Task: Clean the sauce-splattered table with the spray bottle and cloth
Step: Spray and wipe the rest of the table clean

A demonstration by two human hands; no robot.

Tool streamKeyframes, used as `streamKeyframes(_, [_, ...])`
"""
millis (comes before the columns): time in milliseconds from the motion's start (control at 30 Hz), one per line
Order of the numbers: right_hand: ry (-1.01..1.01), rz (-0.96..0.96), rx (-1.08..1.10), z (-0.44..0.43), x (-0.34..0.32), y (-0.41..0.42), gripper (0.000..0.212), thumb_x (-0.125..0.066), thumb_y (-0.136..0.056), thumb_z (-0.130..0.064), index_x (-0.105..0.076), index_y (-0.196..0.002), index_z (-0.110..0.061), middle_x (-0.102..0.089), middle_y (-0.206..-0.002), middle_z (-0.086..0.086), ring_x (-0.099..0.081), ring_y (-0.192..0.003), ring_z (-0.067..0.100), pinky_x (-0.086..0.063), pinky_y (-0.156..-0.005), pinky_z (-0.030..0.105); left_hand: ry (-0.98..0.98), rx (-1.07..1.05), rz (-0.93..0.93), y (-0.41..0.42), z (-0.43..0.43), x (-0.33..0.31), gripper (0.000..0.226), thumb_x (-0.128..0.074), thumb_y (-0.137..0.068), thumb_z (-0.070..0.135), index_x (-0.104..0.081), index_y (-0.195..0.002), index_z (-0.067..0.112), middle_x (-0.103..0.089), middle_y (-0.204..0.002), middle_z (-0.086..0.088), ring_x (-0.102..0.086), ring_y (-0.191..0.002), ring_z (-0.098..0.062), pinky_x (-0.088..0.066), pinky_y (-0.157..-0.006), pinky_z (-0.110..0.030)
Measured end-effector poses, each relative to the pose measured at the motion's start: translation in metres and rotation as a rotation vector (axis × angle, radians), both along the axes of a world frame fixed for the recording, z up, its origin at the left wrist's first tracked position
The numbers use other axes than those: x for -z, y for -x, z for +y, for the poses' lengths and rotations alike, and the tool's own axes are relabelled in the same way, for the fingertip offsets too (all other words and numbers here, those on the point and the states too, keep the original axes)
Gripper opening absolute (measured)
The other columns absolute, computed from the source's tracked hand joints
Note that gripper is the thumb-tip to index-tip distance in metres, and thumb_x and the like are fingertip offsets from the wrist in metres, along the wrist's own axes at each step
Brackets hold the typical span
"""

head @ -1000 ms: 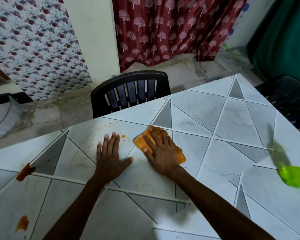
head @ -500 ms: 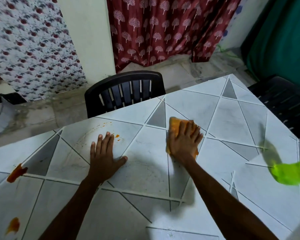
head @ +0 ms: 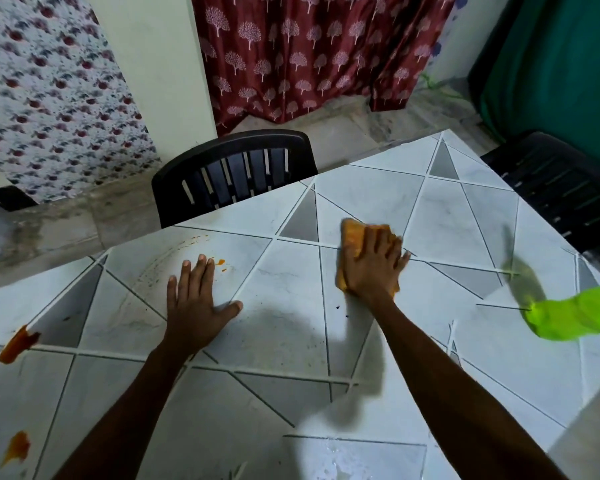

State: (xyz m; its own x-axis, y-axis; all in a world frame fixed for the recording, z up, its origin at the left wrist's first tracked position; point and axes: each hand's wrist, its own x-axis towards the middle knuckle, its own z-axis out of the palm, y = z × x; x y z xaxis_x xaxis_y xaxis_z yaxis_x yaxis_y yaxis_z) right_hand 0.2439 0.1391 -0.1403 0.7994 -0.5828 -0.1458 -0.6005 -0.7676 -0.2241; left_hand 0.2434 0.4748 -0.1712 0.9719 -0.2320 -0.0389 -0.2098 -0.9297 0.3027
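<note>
My right hand [head: 373,263] presses flat on an orange cloth [head: 354,237] in the middle of the grey-and-white tiled table [head: 430,209]. My left hand [head: 196,303] lies palm down on the table, fingers spread, holding nothing. Small orange sauce specks [head: 220,262] sit just beyond its fingertips, with a faint smeared ring around them. A thick sauce blot [head: 18,344] lies at the left edge and another sauce blot [head: 16,446] near the lower left corner. The bright green spray bottle [head: 575,318] lies blurred at the right edge.
A black plastic chair [head: 232,171] is tucked against the table's far side. A second black chair [head: 561,188] stands at the right. Red patterned curtains [head: 309,53] and a teal curtain [head: 561,64] hang behind. A wet patch [head: 347,462] shows near the table's front edge.
My right hand slid the orange cloth from beside my left hand rightward and slightly away across the table. My left hand stayed planted.
</note>
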Motion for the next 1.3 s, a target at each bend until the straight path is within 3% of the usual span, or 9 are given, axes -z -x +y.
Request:
streamKeyframes(167, [0.05, -0.016, -0.216, 0.089, -0.001, 0.113, 0.075, -0.027, -0.097, -0.06, -0.022, -0.159, -0.02, -0.012, -0.168, 0.013, -0.006, -0.153, 0.042, -0.003, -0.123, 0.058, -0.017, 0.0, 0.035, 0.001, -0.001, -0.004, 0.108, -0.028, -0.072, 0.081, -0.016, -0.156, 0.016, -0.008, -0.164, -0.002, 0.0, -0.152, -0.024, 0.004, -0.119, -0.045])
streamKeyframes(333, [0.064, -0.007, -0.64, 0.118, -0.002, 0.057, 0.076, -0.022, -0.097, -0.069, -0.009, -0.16, -0.03, 0.003, -0.169, 0.002, 0.008, -0.155, 0.033, 0.01, -0.121, 0.057, -0.029, 0.018, 0.04, -0.001, 0.001, -0.002, 0.11, -0.03, -0.071, 0.082, -0.018, -0.156, 0.013, -0.013, -0.163, -0.007, -0.006, -0.151, -0.029, -0.001, -0.119, -0.05])
streamKeyframes(467, [0.082, 0.063, -0.331, 0.041, 0.003, 0.01, 0.077, -0.023, -0.096, -0.07, -0.015, -0.16, -0.028, -0.005, -0.169, 0.002, 0.0, -0.155, 0.034, 0.011, -0.12, 0.06, -0.004, 0.012, 0.04, 0.001, 0.001, -0.002, 0.111, -0.028, -0.071, 0.085, -0.015, -0.157, 0.016, -0.008, -0.164, -0.003, 0.0, -0.152, -0.025, 0.004, -0.119, -0.047])
streamKeyframes(600, [0.06, 0.0, -0.106, 0.015, 0.003, 0.083, 0.077, -0.023, -0.095, -0.066, -0.019, -0.159, -0.024, -0.011, -0.168, 0.005, -0.004, -0.154, 0.035, -0.002, -0.121, 0.063, -0.004, 0.01, 0.052, 0.003, 0.002, -0.005, 0.113, -0.021, -0.07, 0.089, -0.008, -0.157, 0.019, 0.0, -0.165, 0.0, 0.008, -0.152, -0.021, 0.008, -0.119, -0.044])
streamKeyframes(800, [0.034, -0.004, -0.442, 0.133, -0.005, 0.187, 0.072, -0.023, -0.099, -0.065, -0.019, -0.16, -0.027, -0.009, -0.169, 0.005, -0.003, -0.155, 0.037, -0.005, -0.123, 0.058, 0.064, -0.018, 0.108, 0.003, -0.002, -0.014, 0.102, -0.043, -0.078, 0.074, -0.009, -0.157, 0.018, 0.0, -0.165, 0.002, 0.01, -0.151, -0.02, 0.011, -0.119, -0.042])
streamKeyframes(900, [0.055, -0.018, -0.588, 0.128, -0.002, 0.143, 0.07, -0.027, -0.098, -0.065, -0.017, -0.159, -0.031, -0.005, -0.169, 0.002, 0.0, -0.155, 0.035, 0.001, -0.123, 0.059, 0.112, -0.02, 0.078, 0.01, -0.013, -0.016, 0.083, -0.061, -0.089, 0.045, -0.022, -0.154, 0.012, -0.016, -0.163, -0.005, -0.006, -0.152, -0.025, 0.0, -0.121, -0.045])
streamKeyframes(1000, [0.072, 0.022, -0.432, 0.073, 0.004, 0.108, 0.073, -0.03, -0.095, -0.068, -0.023, -0.158, -0.031, -0.012, -0.168, 0.002, -0.004, -0.155, 0.036, 0.005, -0.121, 0.06, 0.223, -0.016, 0.042, 0.035, -0.028, -0.019, 0.067, -0.065, -0.088, 0.02, -0.038, -0.146, 0.003, -0.034, -0.155, -0.015, -0.028, -0.145, -0.033, -0.022, -0.12, -0.047])
streamKeyframes(1167, [0.041, 0.011, -0.007, 0.0, 0.005, 0.158, 0.077, -0.018, -0.094, -0.067, -0.021, -0.158, -0.024, -0.013, -0.168, 0.006, -0.008, -0.153, 0.039, -0.005, -0.12, 0.065, 0.311, 0.04, 0.002, 0.097, -0.035, -0.019, 0.058, -0.057, -0.082, 0.024, -0.051, -0.136, 0.004, -0.043, -0.146, -0.015, -0.038, -0.137, -0.033, -0.033, -0.114, -0.048])
streamKeyframes(1300, [0.051, 0.002, -0.118, 0.075, -0.002, 0.258, 0.074, -0.026, -0.097, -0.061, -0.021, -0.16, -0.022, -0.009, -0.169, 0.007, -0.005, -0.155, 0.036, -0.011, -0.123, 0.057, 0.355, 0.06, -0.032, 0.142, -0.035, -0.021, 0.05, -0.057, -0.084, 0.021, -0.056, -0.131, 0.006, -0.047, -0.141, -0.013, -0.04, -0.134, -0.03, -0.033, -0.112, -0.044])
